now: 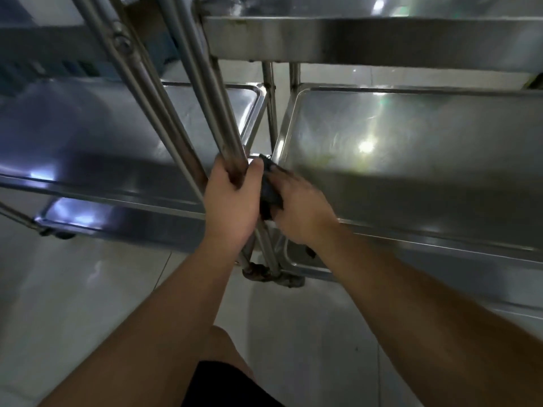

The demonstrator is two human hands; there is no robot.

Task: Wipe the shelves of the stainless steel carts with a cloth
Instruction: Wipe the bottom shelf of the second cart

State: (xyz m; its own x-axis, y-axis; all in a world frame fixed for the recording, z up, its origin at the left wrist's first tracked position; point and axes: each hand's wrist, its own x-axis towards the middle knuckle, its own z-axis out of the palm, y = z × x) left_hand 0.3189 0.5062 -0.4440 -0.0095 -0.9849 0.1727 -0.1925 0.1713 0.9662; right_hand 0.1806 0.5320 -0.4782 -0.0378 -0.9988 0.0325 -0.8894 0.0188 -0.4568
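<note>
Left hand (232, 198) grips cart posts (232, 160); right hand (296, 207) clutches half-hidden dark cloth (269, 195).

Two steel carts side by side, both hands at the posts between them.

The left hand (232, 198) grips the slanted posts (188, 92) of the left cart (88, 136), thumb curled round them. Just beside it, the right hand (299, 207) holds a dark cloth (269, 192) at the near corner of the right cart (411, 160), whose middle shelf shines with a bright glare. An upper shelf (367, 36) runs above. Rusty casters (264, 273) stand on the pale tiled floor (88, 289); a bare knee (226, 348) shows below.
</note>
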